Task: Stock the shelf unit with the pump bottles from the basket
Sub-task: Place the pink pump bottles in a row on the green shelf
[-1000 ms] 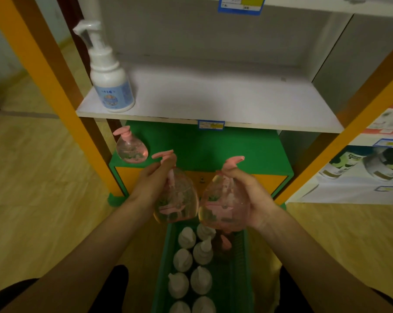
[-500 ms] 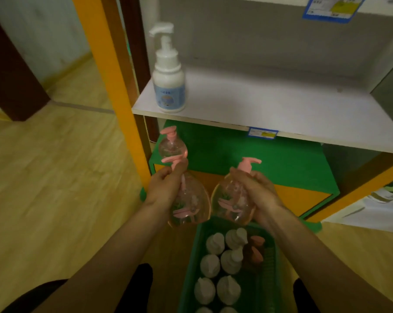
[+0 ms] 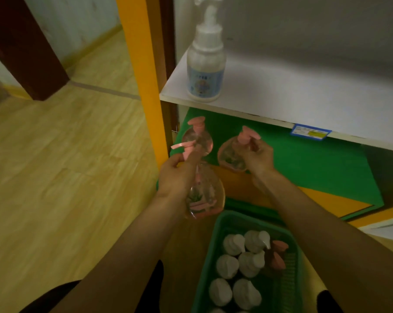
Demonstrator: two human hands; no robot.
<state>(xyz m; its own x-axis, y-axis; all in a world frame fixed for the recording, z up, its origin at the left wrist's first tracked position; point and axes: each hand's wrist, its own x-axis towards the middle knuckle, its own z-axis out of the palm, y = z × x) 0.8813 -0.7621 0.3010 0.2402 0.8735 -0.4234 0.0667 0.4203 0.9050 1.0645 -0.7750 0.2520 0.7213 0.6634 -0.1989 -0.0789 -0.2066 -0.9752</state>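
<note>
Head view: the left hand [image 3: 177,175] grips a pink pump bottle [image 3: 204,195] by its neck above the green basket [image 3: 290,288], fingers curled round it. The right hand [image 3: 256,157] holds a second pink pump bottle [image 3: 231,154] at the green bottom shelf [image 3: 315,163]'s front left, beside a third pink bottle [image 3: 197,138] in its left corner. A white pump bottle [image 3: 205,68] stands at the white shelf [image 3: 304,98]'s left edge.

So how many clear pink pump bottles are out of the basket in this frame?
3: one standing on the green shelf, one gripped in the left hand, one held by the right hand over that shelf. More pink pumps remain in the basket.

The white shelf [image 3: 304,96] lies open right of the white bottle [image 3: 205,64]; the orange post [image 3: 141,75] blocks its left.
</note>
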